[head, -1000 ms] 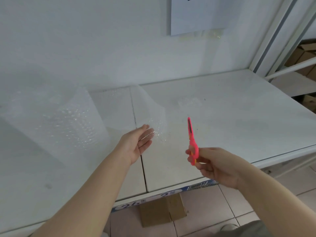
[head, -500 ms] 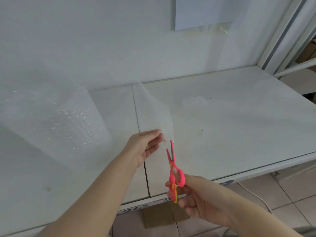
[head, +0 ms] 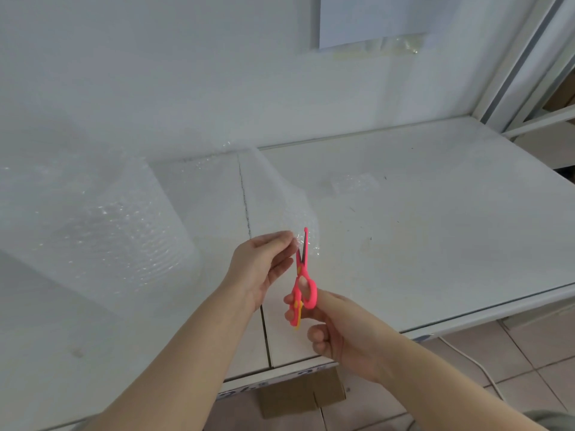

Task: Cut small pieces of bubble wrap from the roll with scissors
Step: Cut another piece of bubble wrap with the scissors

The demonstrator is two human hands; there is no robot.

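A big roll of clear bubble wrap [head: 102, 231] stands on the white table [head: 435, 231] at the left. A loose strip of bubble wrap [head: 280, 194] runs from it toward me. My left hand [head: 264, 265] pinches the strip's near edge between thumb and fingers. My right hand [head: 336, 331] grips pink scissors [head: 303, 275] by their handles. The blades point up and slightly apart, with their tips in the strip's edge right beside my left fingertips. A small cut piece of bubble wrap [head: 354, 185] lies flat on the table farther back.
A white wall rises behind the table, with a taped paper sheet [head: 367, 20] at the top. A white shelf frame [head: 522, 70] stands at the right. A cardboard box [head: 298, 396] and a white cable [head: 476, 365] lie on the tiled floor below the table's front edge.
My right hand has brought the scissors from beside the strip up into its near edge. My left hand has closed from an open palm onto the strip.
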